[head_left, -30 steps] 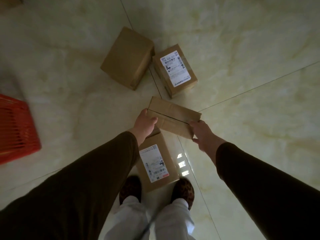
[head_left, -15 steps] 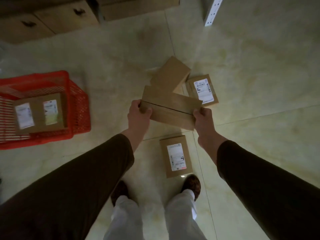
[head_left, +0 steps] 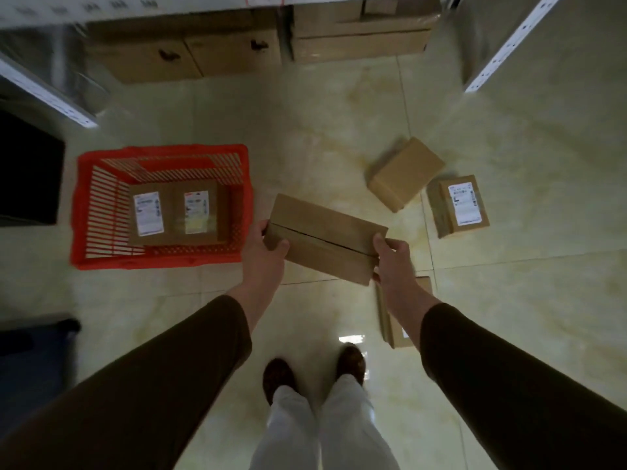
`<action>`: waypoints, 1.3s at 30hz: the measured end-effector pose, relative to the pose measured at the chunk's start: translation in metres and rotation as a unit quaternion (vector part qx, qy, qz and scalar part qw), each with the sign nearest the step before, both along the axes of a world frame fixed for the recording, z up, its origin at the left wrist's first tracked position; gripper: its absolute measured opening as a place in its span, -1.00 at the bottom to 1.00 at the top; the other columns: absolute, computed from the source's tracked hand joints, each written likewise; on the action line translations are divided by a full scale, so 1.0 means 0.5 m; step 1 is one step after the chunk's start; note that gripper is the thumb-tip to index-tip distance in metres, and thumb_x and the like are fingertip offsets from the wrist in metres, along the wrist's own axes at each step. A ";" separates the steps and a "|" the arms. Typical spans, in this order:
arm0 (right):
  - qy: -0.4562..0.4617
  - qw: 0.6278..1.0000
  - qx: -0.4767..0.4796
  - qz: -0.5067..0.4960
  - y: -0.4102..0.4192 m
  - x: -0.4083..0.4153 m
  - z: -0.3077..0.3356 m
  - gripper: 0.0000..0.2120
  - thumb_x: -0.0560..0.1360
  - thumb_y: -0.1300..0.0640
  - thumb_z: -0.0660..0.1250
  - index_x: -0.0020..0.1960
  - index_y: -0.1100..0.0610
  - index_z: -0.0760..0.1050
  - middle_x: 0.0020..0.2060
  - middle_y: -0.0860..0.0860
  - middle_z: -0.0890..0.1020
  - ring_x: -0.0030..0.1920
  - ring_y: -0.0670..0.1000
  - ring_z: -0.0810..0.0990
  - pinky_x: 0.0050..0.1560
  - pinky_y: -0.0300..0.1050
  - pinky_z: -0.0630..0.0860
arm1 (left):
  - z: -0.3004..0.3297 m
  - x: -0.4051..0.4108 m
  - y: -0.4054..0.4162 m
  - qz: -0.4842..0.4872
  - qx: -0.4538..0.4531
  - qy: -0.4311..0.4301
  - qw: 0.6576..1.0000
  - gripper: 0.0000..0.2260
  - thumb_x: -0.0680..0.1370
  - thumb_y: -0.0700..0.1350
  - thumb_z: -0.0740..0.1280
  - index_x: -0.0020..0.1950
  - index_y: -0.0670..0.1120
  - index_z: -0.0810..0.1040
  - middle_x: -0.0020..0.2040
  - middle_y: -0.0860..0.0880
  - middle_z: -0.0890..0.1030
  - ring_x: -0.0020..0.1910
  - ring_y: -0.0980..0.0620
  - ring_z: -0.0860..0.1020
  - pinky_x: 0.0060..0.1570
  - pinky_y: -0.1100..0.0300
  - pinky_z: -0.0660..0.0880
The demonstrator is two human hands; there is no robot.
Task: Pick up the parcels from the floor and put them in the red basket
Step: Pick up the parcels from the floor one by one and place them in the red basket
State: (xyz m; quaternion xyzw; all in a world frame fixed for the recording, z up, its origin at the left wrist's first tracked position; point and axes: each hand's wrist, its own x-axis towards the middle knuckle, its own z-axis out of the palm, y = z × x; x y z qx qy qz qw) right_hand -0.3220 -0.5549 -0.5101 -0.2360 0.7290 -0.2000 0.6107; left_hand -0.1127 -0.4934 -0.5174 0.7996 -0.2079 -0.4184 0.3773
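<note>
I hold a long brown cardboard parcel in the air by its two ends, my left hand on the left end and my right hand on the right. The red basket stands on the floor just left of the parcel, and a brown parcel with two white labels lies inside it. On the floor to the right are a plain brown parcel and a labelled parcel. Another parcel lies under my right forearm, mostly hidden.
Large cardboard boxes sit along the far side under white shelf rails. A dark object is left of the basket and a dark blue bin at the lower left. My shoes stand on pale tiled floor.
The view has swung left and back, so the red basket now sits near the centre-left, close to the held parcel. The floor parcels have shifted right in view. Both hands keep their grip.
</note>
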 end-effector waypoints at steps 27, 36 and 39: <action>-0.137 0.983 0.107 0.064 0.111 0.540 -0.084 -0.13 0.33 -0.39 0.48 0.42 0.09 0.30 0.25 0.04 0.56 0.20 0.08 0.61 -0.13 0.01 0.70 | -0.095 0.567 0.060 -0.066 0.049 -0.045 0.996 -0.41 0.54 -0.08 0.42 0.50 0.08 0.25 0.38 0.05 0.35 0.36 -0.01 0.37 0.25 0.07 0.40; -0.166 0.977 0.126 0.053 0.073 0.604 -0.177 -0.21 0.34 -0.17 0.59 0.41 0.10 0.33 0.25 0.10 0.61 0.21 0.16 0.64 -0.02 0.05 0.69 | -0.188 0.642 -0.034 -0.157 0.059 -0.010 0.986 -0.29 0.54 -0.06 0.42 0.58 0.16 0.10 0.54 0.06 0.19 0.45 0.04 0.23 0.39 -0.03 0.23; -0.173 0.977 0.126 0.018 0.068 0.628 -0.213 -0.25 0.38 -0.08 0.59 0.43 0.11 0.33 0.26 0.11 0.61 0.26 0.20 0.60 0.16 0.17 0.64 | -0.226 0.651 -0.057 -0.203 0.064 -0.028 0.977 -0.20 0.55 -0.04 0.41 0.61 0.13 -0.04 0.62 0.11 -0.01 0.57 0.02 0.06 0.50 -0.08 0.11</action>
